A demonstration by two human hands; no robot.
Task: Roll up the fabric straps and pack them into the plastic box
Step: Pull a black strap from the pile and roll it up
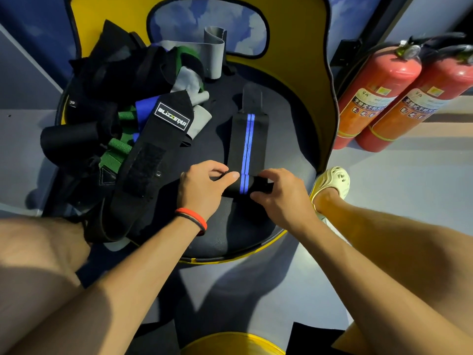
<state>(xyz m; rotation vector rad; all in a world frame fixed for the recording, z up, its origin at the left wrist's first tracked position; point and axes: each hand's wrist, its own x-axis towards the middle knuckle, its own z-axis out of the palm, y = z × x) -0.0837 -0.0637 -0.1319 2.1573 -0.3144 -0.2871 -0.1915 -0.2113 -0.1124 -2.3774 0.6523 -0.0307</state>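
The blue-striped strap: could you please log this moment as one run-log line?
step: rolling | blue-striped strap: near end rolled, rest flat on seat | left hand, right hand: gripping roll | pile: unrolled | box: unseen

One head-worn wide-angle view looks steeply down and forward, close over the round seat [281, 139], fire extinguishers [378, 98] out at two o'clock.

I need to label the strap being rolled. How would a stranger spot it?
On the round dark seat with the yellow rim, right of the strap pile, both hands grip one strap. It alone lies flat, black with a blue centre stripe.
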